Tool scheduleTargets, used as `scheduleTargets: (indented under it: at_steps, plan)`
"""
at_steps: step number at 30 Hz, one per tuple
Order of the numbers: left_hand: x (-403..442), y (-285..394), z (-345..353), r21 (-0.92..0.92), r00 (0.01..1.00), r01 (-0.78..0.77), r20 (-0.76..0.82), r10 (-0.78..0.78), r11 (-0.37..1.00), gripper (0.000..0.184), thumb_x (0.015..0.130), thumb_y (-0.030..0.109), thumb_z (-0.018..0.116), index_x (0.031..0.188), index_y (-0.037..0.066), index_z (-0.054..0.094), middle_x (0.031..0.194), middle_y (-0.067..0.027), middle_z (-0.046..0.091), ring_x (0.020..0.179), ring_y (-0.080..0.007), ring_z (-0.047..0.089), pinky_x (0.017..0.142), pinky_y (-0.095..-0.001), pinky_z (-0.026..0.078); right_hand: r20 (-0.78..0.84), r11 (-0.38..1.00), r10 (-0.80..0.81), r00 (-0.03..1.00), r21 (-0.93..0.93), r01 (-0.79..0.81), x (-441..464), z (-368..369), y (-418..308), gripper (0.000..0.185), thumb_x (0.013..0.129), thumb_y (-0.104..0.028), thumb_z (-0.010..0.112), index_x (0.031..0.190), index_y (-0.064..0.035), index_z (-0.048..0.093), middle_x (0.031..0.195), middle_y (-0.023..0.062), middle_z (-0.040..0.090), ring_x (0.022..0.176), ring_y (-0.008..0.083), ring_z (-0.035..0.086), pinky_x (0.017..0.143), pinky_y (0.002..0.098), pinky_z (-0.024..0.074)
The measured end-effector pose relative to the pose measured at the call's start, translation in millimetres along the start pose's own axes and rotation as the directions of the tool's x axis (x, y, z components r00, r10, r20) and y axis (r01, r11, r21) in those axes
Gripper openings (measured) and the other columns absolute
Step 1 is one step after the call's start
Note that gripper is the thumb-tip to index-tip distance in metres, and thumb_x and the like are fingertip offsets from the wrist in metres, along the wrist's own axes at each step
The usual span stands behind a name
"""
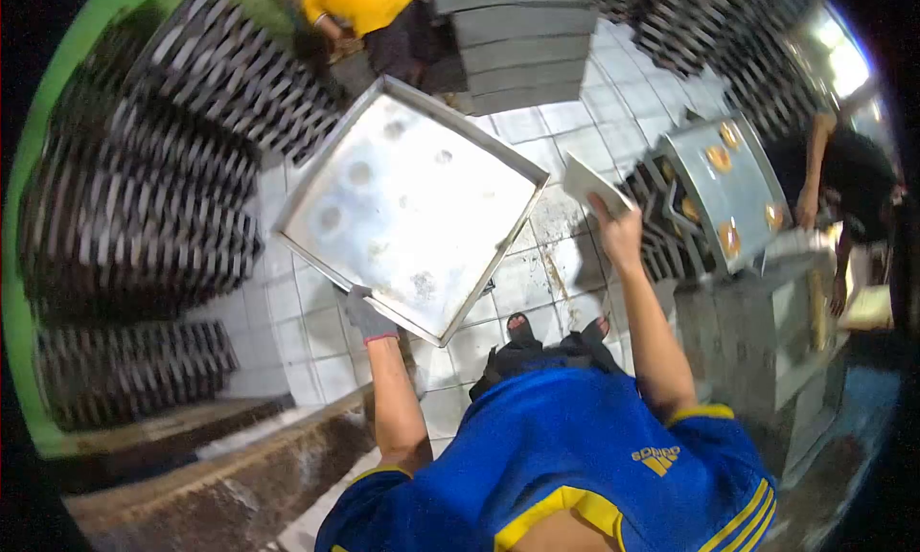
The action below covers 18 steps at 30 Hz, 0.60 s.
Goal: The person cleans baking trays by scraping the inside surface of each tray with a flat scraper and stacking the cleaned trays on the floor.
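My left hand (368,316), in a grey glove, grips a large square metal baking tray (441,217) by its near-left rim. The tray is tilted up in front of me, and its inside shows several round, dull marks. In my bare right hand (621,236) is a flat, pale scraper (585,180), its blade raised toward the far left. Scraper and tray are apart, with a strip of floor visible between them.
Tall stacks of trays (144,217) line the left side. Beside my right hand stands another stack, topped by a tray (752,183) with several round baked pieces. A person in yellow (364,6) bends at the back; another (843,173) stands right. White tiles (522,274) cover the floor.
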<state>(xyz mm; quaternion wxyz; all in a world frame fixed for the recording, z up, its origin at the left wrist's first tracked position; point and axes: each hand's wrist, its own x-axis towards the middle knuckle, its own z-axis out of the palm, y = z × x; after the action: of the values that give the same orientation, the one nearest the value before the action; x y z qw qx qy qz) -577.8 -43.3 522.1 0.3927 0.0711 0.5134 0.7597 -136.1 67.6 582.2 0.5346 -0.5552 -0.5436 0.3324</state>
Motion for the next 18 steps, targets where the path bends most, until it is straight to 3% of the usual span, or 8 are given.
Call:
scheduleTargets:
  at_steps: [2, 4, 7, 11, 14, 16, 17, 18]
  plan:
    - [55.9, -41.9, -72.5, -0.045, 0.993, 0.046, -0.105, -0.05, 0.998, 0.065, 0.074, 0.007, 0.053, 0.138, 0.004, 0.046, 0.12, -0.0157, 0.055, 0.107, -0.0342, 0.061, 0.092, -0.0463, 0.058, 0.042, 0.993, 0.087, 0.995, -0.079, -0.083, -23.5, -10.5, 24.4, 0.03, 0.096, -0.017, 0.072, 0.113, 0.0074, 0.072, 0.094, 0.0088, 0.076, 0.085, 0.0132, 0.063, 0.08, 0.0312, 0.0503]
    - [87.7, -63.1, -101.1, -0.066, 0.913, 0.234, -0.328, -0.242, 0.97, 0.036, 0.074, 0.007, 0.053, 0.11, 0.003, 0.053, 0.103, -0.0133, 0.056, 0.094, -0.0329, 0.064, 0.082, -0.0466, 0.059, 0.089, 0.974, 0.188, 0.978, -0.149, -0.173, -44.3, -24.1, 32.1, 0.028, 0.096, -0.013, 0.07, 0.113, 0.0089, 0.071, 0.098, 0.0113, 0.076, 0.092, 0.0145, 0.065, 0.084, 0.0327, 0.0508]
    - [111.9, -93.8, -131.6, -0.23, 0.941, 0.235, -0.19, -0.28, 0.945, 0.017, 0.075, 0.01, 0.054, 0.091, 0.008, 0.048, 0.09, -0.0096, 0.052, 0.081, -0.032, 0.062, 0.075, -0.0452, 0.058, 0.135, 0.943, 0.242, 0.961, -0.265, -0.2, -67.3, -42.8, 46.8, 0.029, 0.096, -0.013, 0.07, 0.113, 0.0105, 0.07, 0.101, 0.0116, 0.075, 0.093, 0.0172, 0.066, 0.085, 0.0331, 0.0506]
    - [145.2, -130.2, -164.6, -0.273, 0.859, 0.301, -0.339, -0.384, 0.914, 0.017, 0.075, 0.013, 0.059, 0.075, 0.012, 0.043, 0.078, -0.007, 0.046, 0.071, -0.0257, 0.05, 0.067, -0.0428, 0.049, 0.157, 0.895, 0.378, 0.912, -0.314, -0.317, -84.1, -56.0, 65.7, 0.031, 0.095, -0.012, 0.071, 0.115, 0.0106, 0.069, 0.106, 0.0128, 0.074, 0.098, 0.0185, 0.067, 0.088, 0.0336, 0.0511]
    - [177.6, -159.9, -206.6, -0.143, 0.835, 0.323, -0.423, -0.353, 0.936, 0.021, 0.071, 0.014, 0.063, 0.075, 0.013, 0.042, 0.078, -0.0063, 0.047, 0.068, -0.0248, 0.046, 0.066, -0.0421, 0.044, 0.182, 0.867, 0.429, 0.885, -0.358, -0.347, -81.2, -54.7, 71.4, 0.03, 0.094, -0.012, 0.072, 0.113, 0.0116, 0.069, 0.105, 0.0132, 0.074, 0.097, 0.0186, 0.067, 0.088, 0.0333, 0.051]
    - [195.3, -171.9, -221.3, 0.085, 0.743, 0.502, -0.552, -0.379, 0.861, 0.022, 0.067, 0.012, 0.065, 0.076, 0.012, 0.044, 0.077, -0.0062, 0.047, 0.065, -0.0233, 0.043, 0.062, -0.0424, 0.041, 0.213, 0.853, 0.449, 0.868, -0.391, -0.345, -79.6, -51.1, 81.3, 0.029, 0.095, -0.011, 0.073, 0.112, 0.0117, 0.069, 0.105, 0.0132, 0.075, 0.097, 0.0193, 0.068, 0.088, 0.033, 0.051]
    - [191.3, -172.0, -220.7, 0.078, 0.738, 0.506, -0.555, -0.384, 0.859, 0.022, 0.067, 0.012, 0.065, 0.076, 0.012, 0.044, 0.077, -0.0062, 0.047, 0.065, -0.0233, 0.043, 0.062, -0.0424, 0.041, 0.216, 0.851, 0.449, 0.867, -0.397, -0.342, -81.4, -52.5, 86.1, 0.029, 0.095, -0.011, 0.073, 0.112, 0.0117, 0.069, 0.105, 0.0132, 0.075, 0.097, 0.0193, 0.068, 0.088, 0.033, 0.051]
    - [177.2, -149.8, -198.8, 0.142, 0.823, 0.354, -0.517, -0.235, 0.925, 0.019, 0.068, 0.012, 0.065, 0.075, 0.011, 0.047, 0.075, -0.0059, 0.047, 0.063, -0.023, 0.043, 0.06, -0.0415, 0.04, 0.235, 0.867, 0.414, 0.88, -0.395, -0.303, -81.6, -48.1, 86.9, 0.031, 0.095, -0.015, 0.073, 0.111, 0.0109, 0.07, 0.099, 0.013, 0.075, 0.093, 0.0187, 0.067, 0.085, 0.0325, 0.0511]
